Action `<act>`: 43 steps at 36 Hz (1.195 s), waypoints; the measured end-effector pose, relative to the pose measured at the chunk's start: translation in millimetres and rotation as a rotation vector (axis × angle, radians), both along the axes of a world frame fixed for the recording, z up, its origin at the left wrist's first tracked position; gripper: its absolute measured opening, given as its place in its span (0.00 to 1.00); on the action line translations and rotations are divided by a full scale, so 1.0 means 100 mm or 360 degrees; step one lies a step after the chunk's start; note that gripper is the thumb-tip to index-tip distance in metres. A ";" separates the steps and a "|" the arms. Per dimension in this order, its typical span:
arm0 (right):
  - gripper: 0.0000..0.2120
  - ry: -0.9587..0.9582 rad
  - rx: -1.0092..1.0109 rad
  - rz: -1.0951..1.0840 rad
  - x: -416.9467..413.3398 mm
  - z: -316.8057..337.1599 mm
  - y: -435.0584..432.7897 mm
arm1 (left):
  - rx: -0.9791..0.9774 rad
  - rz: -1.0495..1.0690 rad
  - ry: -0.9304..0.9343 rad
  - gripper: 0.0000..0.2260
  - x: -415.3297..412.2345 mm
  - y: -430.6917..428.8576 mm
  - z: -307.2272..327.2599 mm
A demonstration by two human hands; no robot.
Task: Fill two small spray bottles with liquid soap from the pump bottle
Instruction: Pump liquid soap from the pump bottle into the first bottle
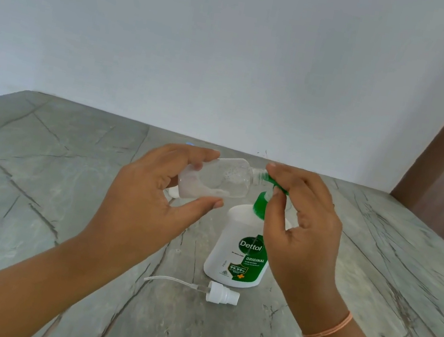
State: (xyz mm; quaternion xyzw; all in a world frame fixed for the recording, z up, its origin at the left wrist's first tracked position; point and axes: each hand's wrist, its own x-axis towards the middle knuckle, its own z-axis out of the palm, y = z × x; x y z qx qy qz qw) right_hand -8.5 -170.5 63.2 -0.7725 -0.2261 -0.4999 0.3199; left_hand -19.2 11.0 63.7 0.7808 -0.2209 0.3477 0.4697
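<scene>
Midway: left hand (144, 202) grips part-filled clear plastic spray bottle (213, 178), right hand (307, 229) pinches white pump bottle's (237, 227) green nozzle (273, 180); second bottle pending.

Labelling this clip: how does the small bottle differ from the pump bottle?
The small bottle is clear; the pump bottle is white with a green label. The small bottle lies tipped on its side in the left hand; the pump bottle stands upright on the table. The small bottle has no top, a spray top lying on the table; the pump bottle has its green pump on. Both look plastic.
</scene>
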 end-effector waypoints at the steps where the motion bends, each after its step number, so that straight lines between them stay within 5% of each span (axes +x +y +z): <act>1: 0.15 0.0001 -0.0002 0.0006 0.02 -0.02 0.01 | -0.0003 -0.0001 0.0002 0.22 0.00 0.00 0.00; 19: 0.13 0.0216 0.0004 -0.0018 -0.09 0.15 -0.04 | 0.0002 -0.0031 -0.0021 0.21 0.01 0.02 0.00; 32: 0.10 -0.0088 0.0064 0.0068 0.03 -0.09 0.00 | 0.0056 -0.0001 -0.0035 0.21 0.01 0.02 0.01; 43: 0.12 0.0127 0.0158 0.0049 -0.04 0.08 0.02 | -0.0034 -0.0044 0.0017 0.21 -0.03 0.00 0.05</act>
